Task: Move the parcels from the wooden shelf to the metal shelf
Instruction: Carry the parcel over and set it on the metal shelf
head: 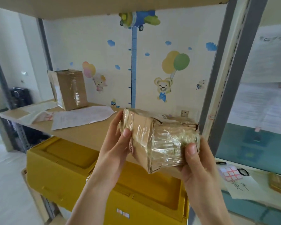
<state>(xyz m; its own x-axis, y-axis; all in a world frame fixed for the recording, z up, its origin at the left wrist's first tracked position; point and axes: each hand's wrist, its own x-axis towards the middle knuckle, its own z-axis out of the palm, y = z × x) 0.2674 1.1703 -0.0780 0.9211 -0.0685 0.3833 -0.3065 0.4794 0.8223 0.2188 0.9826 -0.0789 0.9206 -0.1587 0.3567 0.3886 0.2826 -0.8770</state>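
Cartoon stickers of balloons and a bear cover the wall behind a metal shelf (81, 135) whose grey uprights frame the left and right edges. Its board has open room at the front and right; flat white envelopes (81, 117) and an upright taped carton (68, 89) sit toward the left and back. Both hands hold a parcel (157, 140) just above the board's front edge, over a yellow crate (68, 168). The left hand (118, 143) clasps its left end, and the right hand (196, 163) cups the lower right corner with its thumb on the front. Crinkled clear tape wraps the parcel's brown cardboard, and its seams are torn.
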